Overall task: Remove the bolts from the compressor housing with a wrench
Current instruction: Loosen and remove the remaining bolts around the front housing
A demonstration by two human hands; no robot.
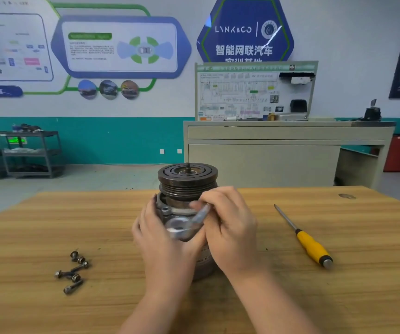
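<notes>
A metal compressor [187, 182] stands upright on the wooden table [338, 297], its grooved pulley on top. My left hand [163, 244] wraps around the housing's left side and holds it. My right hand [230, 227] grips a silver wrench [189, 222] against the housing just under the pulley; the wrench's ring end points toward me and is blurred. Which bolt the wrench sits on is hidden by my fingers. Several loose bolts [73, 271] lie in a small pile on the table to the left.
A yellow-handled screwdriver [305, 239] lies on the table to the right of the compressor. Beyond the table stand a beige cabinet [278, 153] with a display board and, at far left, dark metal shelving [25, 153].
</notes>
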